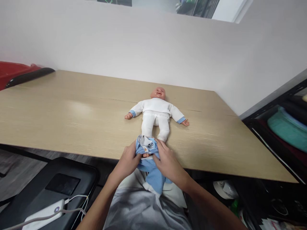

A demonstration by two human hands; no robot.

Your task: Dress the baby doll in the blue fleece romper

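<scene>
A baby doll [157, 108] lies on its back on the wooden table, head toward the wall. It wears a white long-sleeved top with blue cuffs, and its legs are white. Small blue pants [153, 174] with a cartoon face hang over the table's near edge onto my lap. My left hand [129, 159] grips the left side of the waistband, and my right hand [166, 158] grips the right side. Between my thumbs the doll's toes [146, 155] show in the waist opening. The doll's other foot is partly hidden by the pants and my right hand.
The light wooden table [96, 118] reaches back to a white wall. To the left, a black chair [72, 172] holds a phone [62, 184] and a white power bank [45, 215] with cables. A dark shelf with a teal item [287, 129] stands at the right.
</scene>
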